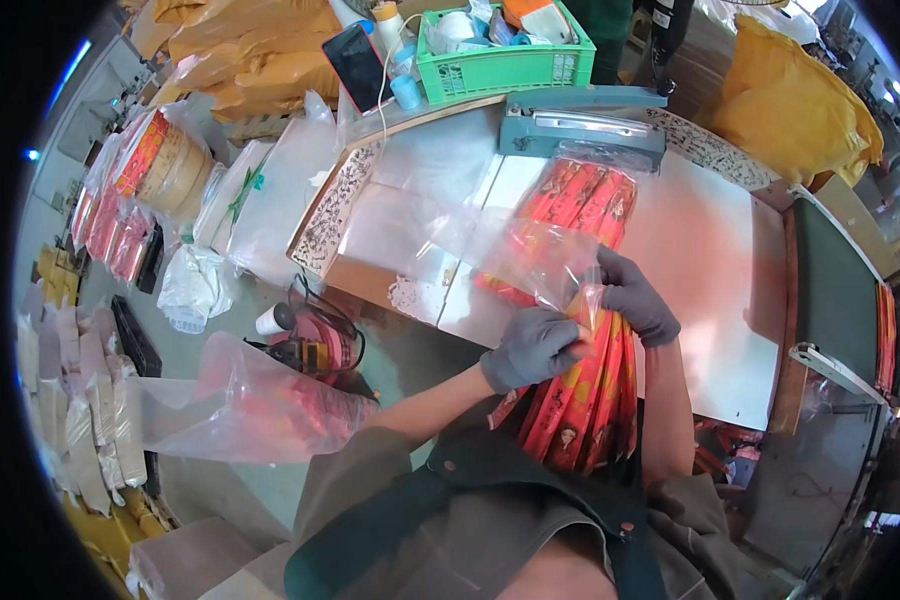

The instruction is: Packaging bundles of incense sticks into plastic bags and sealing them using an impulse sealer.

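Both hands wear grey gloves with bare fingertips showing on the left one. My left hand (538,349) grips the gathered edge of a clear plastic bag (547,259). My right hand (637,295) pinches the bag beside it. Below the hands, several long red and yellow printed packets (581,412) hang fanned out against my apron; the hands hide their upper ends. On the white table beyond, another bundle of red packets (581,196) lies in clear plastic, partly under the bag. Its far end reaches a teal impulse sealer (583,127).
A green plastic crate (506,67) of small items and a smartphone (355,66) stand behind the table. Clear plastic sheets (412,225) lie on its left part. A dark green conveyor belt (832,285) borders the right. A filled clear bag (270,409) is at the lower left.
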`<move>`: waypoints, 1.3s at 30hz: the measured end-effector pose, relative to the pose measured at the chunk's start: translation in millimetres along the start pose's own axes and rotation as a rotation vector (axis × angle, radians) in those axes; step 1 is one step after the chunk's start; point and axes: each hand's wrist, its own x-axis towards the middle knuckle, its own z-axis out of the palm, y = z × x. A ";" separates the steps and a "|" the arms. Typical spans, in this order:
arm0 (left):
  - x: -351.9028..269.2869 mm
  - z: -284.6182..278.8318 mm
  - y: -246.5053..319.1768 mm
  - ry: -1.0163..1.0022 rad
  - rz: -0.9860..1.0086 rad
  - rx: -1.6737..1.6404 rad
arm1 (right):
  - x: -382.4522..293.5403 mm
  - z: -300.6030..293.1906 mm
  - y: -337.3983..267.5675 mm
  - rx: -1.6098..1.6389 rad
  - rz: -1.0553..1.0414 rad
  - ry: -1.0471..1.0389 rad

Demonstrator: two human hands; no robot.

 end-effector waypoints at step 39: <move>205.0 -89.3 62.9 -0.103 0.260 -0.230 | -136.7 14.5 -185.4 -0.819 -0.547 1.012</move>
